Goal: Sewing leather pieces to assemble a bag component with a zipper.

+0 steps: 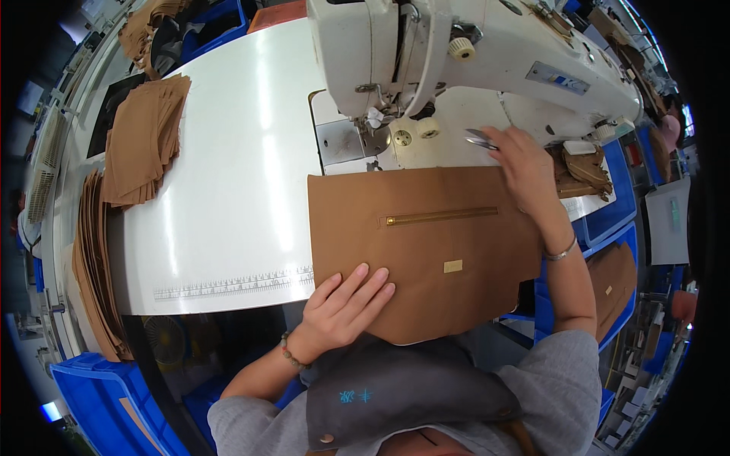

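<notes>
A brown fabric panel [411, 292] with a brass zipper [441, 216] and a small gold label [452, 266] lies across the front of the white sewing table, its near edge hanging over toward my lap. My left hand [346, 304] rests on the panel's lower left, fingers stretched out flat. In my right hand [525, 167] is a pair of metal thread snips [482, 140], tips pointing left, held just beyond the panel's upper right corner. The white sewing machine [357, 53] stands over the table, its needle area [378, 118] beyond the panel's far edge.
Stacked brown pieces [144, 140] lie on the table's left, with more pieces [99, 266] draped over its edge. Small brown parts [584, 171] sit right of my right hand. Blue bins [114, 403] stand at both sides. A printed ruler [228, 286] runs along the table's front.
</notes>
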The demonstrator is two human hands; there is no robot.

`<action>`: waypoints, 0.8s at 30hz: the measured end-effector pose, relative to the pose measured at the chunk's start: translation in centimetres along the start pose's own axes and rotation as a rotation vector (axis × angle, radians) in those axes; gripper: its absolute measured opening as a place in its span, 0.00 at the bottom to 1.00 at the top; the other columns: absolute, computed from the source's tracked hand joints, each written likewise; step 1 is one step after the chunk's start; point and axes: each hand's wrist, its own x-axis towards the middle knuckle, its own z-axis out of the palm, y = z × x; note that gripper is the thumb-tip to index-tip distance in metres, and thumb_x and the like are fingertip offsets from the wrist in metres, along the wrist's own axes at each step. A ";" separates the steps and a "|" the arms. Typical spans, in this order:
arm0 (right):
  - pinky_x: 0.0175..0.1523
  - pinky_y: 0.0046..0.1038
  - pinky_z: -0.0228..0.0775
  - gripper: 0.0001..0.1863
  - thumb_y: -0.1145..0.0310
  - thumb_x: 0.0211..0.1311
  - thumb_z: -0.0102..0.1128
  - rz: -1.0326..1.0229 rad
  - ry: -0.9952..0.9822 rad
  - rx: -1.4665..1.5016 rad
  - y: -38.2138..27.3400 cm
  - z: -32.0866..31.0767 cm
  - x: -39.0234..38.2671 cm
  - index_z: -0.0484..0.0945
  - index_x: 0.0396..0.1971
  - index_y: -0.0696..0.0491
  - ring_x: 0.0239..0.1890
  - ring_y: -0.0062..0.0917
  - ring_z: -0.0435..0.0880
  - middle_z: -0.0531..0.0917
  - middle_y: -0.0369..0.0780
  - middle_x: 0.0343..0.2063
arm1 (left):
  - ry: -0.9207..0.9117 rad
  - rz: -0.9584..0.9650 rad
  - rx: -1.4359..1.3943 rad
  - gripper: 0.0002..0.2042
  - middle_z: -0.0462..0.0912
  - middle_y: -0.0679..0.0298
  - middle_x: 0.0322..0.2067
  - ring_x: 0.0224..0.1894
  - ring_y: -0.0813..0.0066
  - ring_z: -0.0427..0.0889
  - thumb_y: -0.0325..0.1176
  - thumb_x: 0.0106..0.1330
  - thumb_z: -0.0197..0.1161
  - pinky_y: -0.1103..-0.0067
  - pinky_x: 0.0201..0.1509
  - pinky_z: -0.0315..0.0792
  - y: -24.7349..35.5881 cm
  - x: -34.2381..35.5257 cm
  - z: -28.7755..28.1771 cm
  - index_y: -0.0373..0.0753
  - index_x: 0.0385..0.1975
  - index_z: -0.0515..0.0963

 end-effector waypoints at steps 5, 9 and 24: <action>0.52 0.39 0.75 0.21 0.69 0.64 0.67 0.278 -0.080 -0.278 4.0 -4.1 -7.3 0.82 0.57 0.53 0.47 0.40 0.82 0.82 0.44 0.43 | -0.009 -0.044 -0.011 0.14 0.89 0.66 0.55 0.62 0.66 0.83 0.33 0.70 0.61 0.69 0.75 0.62 -0.2 -1.0 -0.8 0.50 0.51 0.88; 0.53 0.39 0.73 0.17 0.68 0.64 0.67 0.108 0.166 -0.050 3.1 -2.6 -6.7 0.84 0.51 0.56 0.49 0.41 0.82 0.84 0.44 0.44 | -0.076 -0.070 0.027 0.13 0.89 0.65 0.55 0.64 0.65 0.82 0.32 0.69 0.64 0.68 0.74 0.63 -0.1 -2.0 -1.3 0.49 0.51 0.88; 0.34 0.34 0.75 0.16 0.54 0.66 0.70 0.234 0.391 0.320 -3.4 -8.4 -7.8 0.80 0.32 0.52 0.30 0.34 0.84 0.84 0.37 0.31 | 0.242 -0.166 0.132 0.23 0.71 0.38 0.69 0.70 0.37 0.72 0.30 0.77 0.60 0.51 0.72 0.66 -2.2 -3.5 -1.1 0.28 0.69 0.69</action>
